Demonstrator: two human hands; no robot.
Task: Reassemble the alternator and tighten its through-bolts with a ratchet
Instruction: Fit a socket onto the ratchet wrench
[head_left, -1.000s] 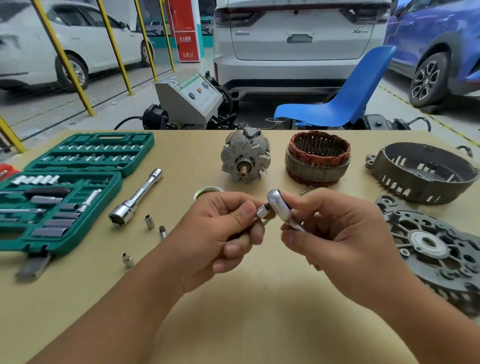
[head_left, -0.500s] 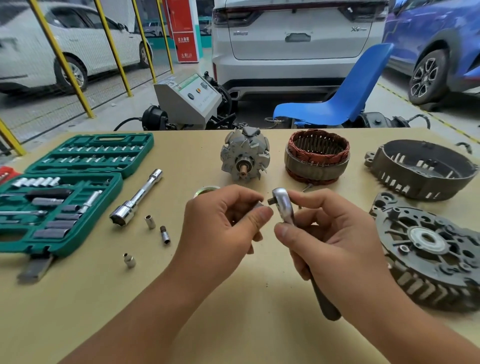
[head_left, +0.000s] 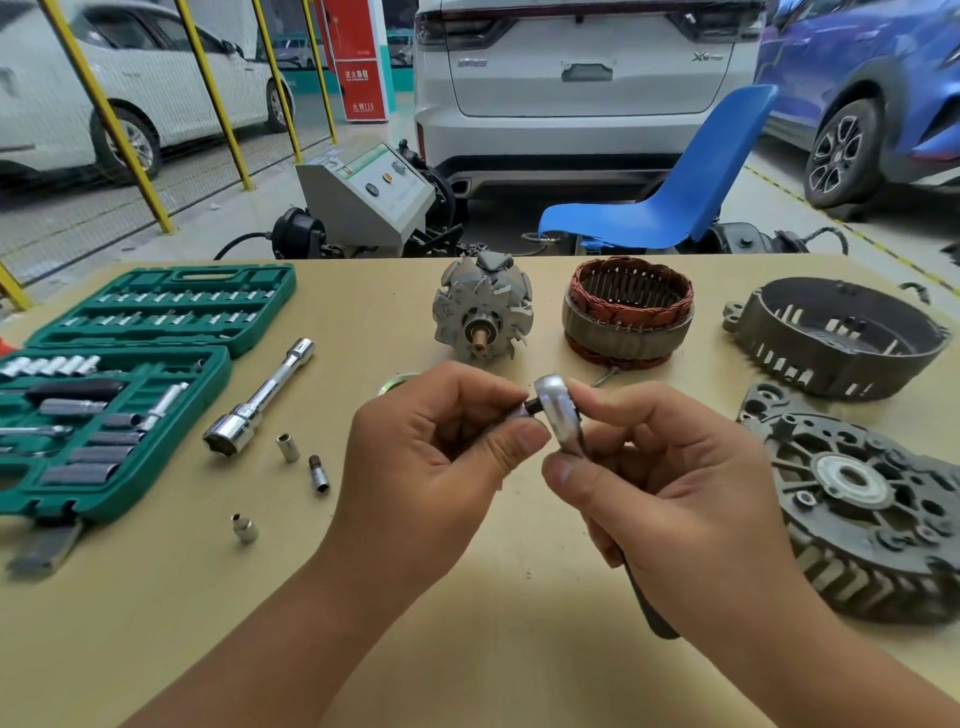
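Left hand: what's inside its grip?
The left hand pinches a small silver piece, likely a socket, against the ratchet drive. Fingers cover most of it, so its size is unreadable.

Bare tan tabletop (head_left: 156, 623) lay open near edge, left of forearms. Three small loose sockets (head_left: 287, 447) and chrome extension bar (head_left: 258, 397) cluttered path toward green plastic socket case (head_left: 171, 374). Dark cast housing plate (head_left: 862, 499) blocked right side (near right wrist).
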